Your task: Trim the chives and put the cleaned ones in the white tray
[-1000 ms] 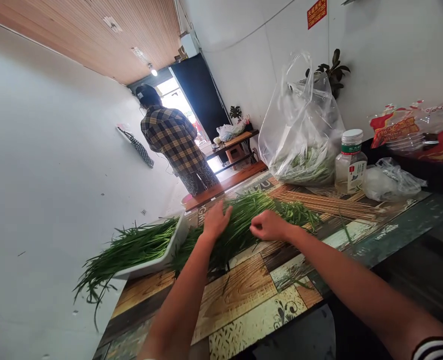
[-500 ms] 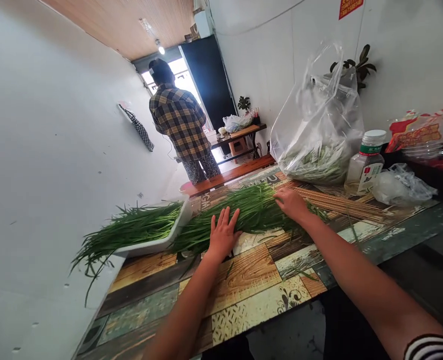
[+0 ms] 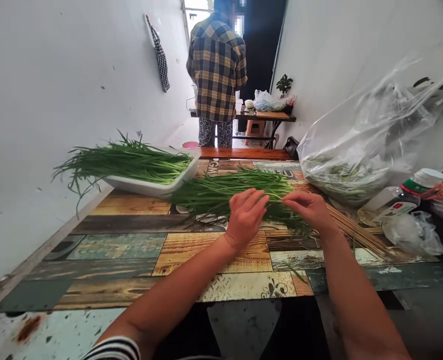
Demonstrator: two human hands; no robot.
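a: status?
b: both hands are on the loose green chives [image 3: 225,197] lying on the table [image 3: 213,255], working at the near side of the pile.
a: hand state?
b: left hand [image 3: 246,215] curled down over the stalks, fingers bent in. right hand [image 3: 309,210] half closed, fingertips on the stalks. can't tell if either has a real grip.
a: where's the pile?
b: flat on the table, just right of the white tray [image 3: 146,187], which holds a fuller chive bunch [image 3: 127,165]. bamboo skewers [image 3: 351,230] lie close by the right hand.
a: next move?
b: stalks run mostly one way, ends ragged. any lift from here needs to clear the skewers.
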